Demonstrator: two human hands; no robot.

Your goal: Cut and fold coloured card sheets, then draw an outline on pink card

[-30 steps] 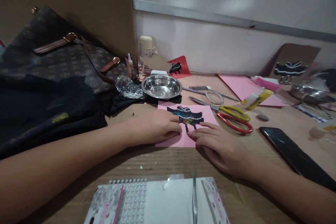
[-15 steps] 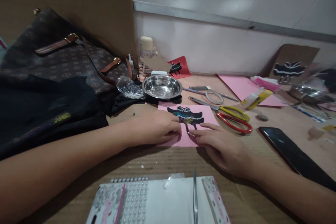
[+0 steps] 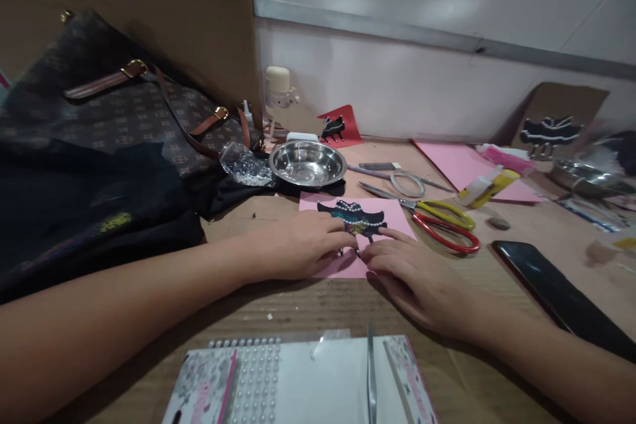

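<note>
Both hands [image 3: 311, 243] [image 3: 415, 271] palm-down, nearly touching

Both hands [image 3: 311, 245] [image 3: 415, 275] touch the pink card [image 3: 338, 269]; scissors [image 3: 412, 207] lie right, tweezers [image 3: 371, 374] near, bowl [image 3: 308, 164] far.

The widest free lane is the strip of bare brown corrugated cardboard [image 3: 308, 305] between the pink paper sheet [image 3: 342, 269] and the white board with rows of pearl beads [image 3: 322, 377] — only small white specks lie there. At the sheet's far edge, the round shiny steel bowl [image 3: 308, 164] stands in the way; to the right, the scissors with red and yellow handles [image 3: 444, 228] block a low sideways pass. Farther right — beyond the forearm — lies the flat black phone [image 3: 561, 295].
</note>
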